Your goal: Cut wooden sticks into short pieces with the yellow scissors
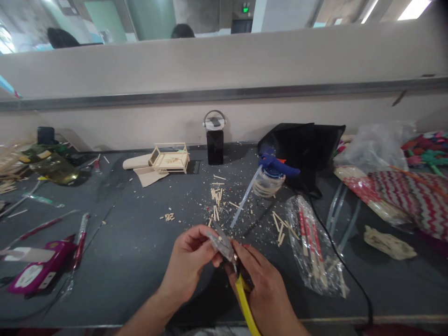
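Scissors with yellow handles (pixel 245 303) are in my right hand (pixel 261 280), whose fingers wrap round them near the front edge of the table. The grey blades point up and to the left. Beside the blades, my left hand (pixel 189 261) is closed in a pinch, with its fingertips at the metal; what it pinches is too small to make out. Short wooden sticks (pixel 217 196) lie just beyond my hands, among many small chips. A little pile of cut wood bits (pixel 170 217) sits to the left.
A small wooden model (pixel 171 161) stands at the back left, near a black bottle (pixel 215 147). A blue glue gun (pixel 278 164) rests on a glass jar (pixel 268 184). Right of it are a plastic bag of sticks (pixel 313 242) and a black cable (pixel 336 252). A purple box (pixel 44 266) lies left.
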Action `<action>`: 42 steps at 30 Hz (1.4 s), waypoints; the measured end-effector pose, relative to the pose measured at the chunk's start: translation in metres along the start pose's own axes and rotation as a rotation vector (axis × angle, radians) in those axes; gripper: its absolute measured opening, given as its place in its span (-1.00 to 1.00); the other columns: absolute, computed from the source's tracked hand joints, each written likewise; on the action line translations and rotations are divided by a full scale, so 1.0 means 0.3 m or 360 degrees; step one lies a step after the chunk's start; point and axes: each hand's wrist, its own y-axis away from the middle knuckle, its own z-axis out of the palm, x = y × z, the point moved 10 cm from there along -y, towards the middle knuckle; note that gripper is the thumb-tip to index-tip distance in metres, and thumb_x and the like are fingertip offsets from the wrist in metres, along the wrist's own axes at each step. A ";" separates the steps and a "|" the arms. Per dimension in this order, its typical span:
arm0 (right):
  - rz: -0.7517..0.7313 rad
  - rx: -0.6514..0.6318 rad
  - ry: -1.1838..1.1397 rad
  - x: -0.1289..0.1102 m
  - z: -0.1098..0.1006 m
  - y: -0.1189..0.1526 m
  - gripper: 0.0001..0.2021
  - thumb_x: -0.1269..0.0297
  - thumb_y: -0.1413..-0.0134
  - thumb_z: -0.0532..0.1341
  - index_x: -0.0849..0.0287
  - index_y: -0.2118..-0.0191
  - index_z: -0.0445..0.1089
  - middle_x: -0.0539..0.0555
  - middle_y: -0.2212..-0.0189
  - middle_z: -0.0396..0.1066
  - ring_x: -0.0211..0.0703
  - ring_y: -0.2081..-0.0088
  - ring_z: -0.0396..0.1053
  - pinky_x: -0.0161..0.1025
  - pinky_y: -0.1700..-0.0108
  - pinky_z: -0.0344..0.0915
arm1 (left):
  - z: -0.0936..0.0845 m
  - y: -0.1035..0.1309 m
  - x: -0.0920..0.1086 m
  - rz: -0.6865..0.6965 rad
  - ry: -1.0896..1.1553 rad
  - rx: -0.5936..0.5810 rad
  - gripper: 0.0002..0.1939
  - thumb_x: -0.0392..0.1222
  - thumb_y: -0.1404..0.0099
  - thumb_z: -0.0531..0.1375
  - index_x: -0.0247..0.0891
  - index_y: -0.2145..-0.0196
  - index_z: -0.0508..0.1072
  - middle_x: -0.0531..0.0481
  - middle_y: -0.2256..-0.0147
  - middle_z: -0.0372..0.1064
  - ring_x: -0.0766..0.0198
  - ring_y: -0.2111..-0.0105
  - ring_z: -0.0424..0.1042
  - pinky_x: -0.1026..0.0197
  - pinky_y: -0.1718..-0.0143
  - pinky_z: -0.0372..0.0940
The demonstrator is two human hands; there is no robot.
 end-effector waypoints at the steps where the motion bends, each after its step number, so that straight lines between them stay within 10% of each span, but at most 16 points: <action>1: 0.0006 -0.0011 -0.0004 0.002 0.003 -0.001 -0.52 0.47 -0.15 0.12 0.19 -0.21 0.21 0.26 0.13 0.45 0.04 0.14 0.48 -0.02 0.14 0.49 | -0.001 0.000 0.001 0.0011 -0.0010 0.0009 -0.80 -0.19 -0.04 0.41 -0.31 0.51 0.47 0.10 0.59 0.40 0.47 0.65 0.26 0.38 0.58 0.15; 42: 0.0271 -0.0213 -0.0531 0.054 0.084 0.021 -0.56 0.57 0.00 0.06 0.19 -0.02 0.36 0.08 0.34 0.47 -0.17 0.41 0.43 -0.28 0.25 0.41 | -0.042 0.008 -0.004 0.0165 -0.0627 0.0168 -0.89 -0.22 -0.12 0.28 -0.32 0.49 0.48 0.10 0.60 0.34 0.42 0.62 0.28 0.37 0.56 0.21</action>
